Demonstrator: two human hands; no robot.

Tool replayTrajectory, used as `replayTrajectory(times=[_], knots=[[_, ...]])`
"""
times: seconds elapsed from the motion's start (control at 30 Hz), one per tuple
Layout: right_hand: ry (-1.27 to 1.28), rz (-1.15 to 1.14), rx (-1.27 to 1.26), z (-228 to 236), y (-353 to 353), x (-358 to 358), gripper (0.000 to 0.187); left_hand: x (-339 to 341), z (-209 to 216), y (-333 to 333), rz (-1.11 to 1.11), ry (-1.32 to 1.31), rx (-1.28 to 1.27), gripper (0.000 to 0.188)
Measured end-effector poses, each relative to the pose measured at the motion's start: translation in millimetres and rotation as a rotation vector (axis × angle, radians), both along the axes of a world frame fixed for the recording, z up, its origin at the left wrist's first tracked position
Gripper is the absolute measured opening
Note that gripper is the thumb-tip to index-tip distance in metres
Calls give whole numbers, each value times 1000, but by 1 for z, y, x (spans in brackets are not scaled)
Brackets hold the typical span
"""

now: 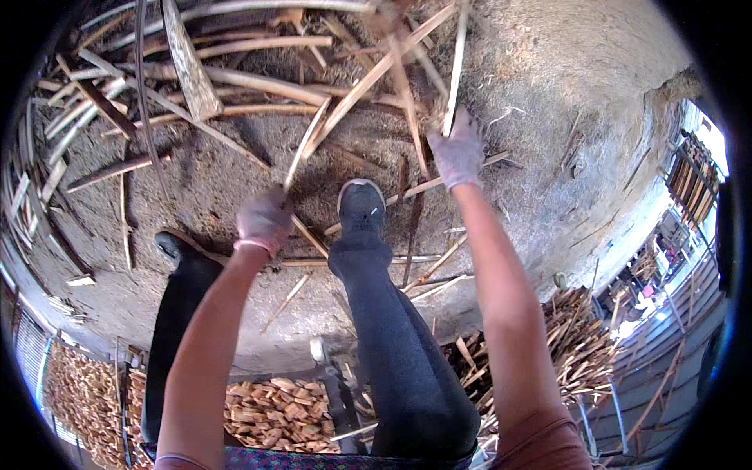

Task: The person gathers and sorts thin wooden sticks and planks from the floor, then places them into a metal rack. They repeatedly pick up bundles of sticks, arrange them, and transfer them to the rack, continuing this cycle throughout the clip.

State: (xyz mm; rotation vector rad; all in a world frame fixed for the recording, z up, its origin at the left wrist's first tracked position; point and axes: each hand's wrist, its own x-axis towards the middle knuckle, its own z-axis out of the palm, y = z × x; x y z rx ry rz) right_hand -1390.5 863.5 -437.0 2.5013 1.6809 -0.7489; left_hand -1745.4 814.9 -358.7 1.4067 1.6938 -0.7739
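In the head view, the right hand (458, 153) is curled round a pale stick (457, 66), ahead and right of the dark shoe (361, 205). Left of that shoe, the left hand (265, 218) meets a thin stick (305, 145); blur hides its grip. Both look light and stiff; the middle seems best to hold.

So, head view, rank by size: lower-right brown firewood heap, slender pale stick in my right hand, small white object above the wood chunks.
Largest: brown firewood heap.
Next: slender pale stick.
Smallest: small white object.
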Motion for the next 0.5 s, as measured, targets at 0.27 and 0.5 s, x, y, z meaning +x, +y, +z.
replayTrajectory(times=[0.27, 0.5], knots=[[-29, 121, -133, 12, -22, -61, 64, 108, 18, 13, 1190, -654, 14, 59], [382, 202, -321, 63, -4, -43, 34, 153, 28, 46, 1376, -775, -138, 73]])
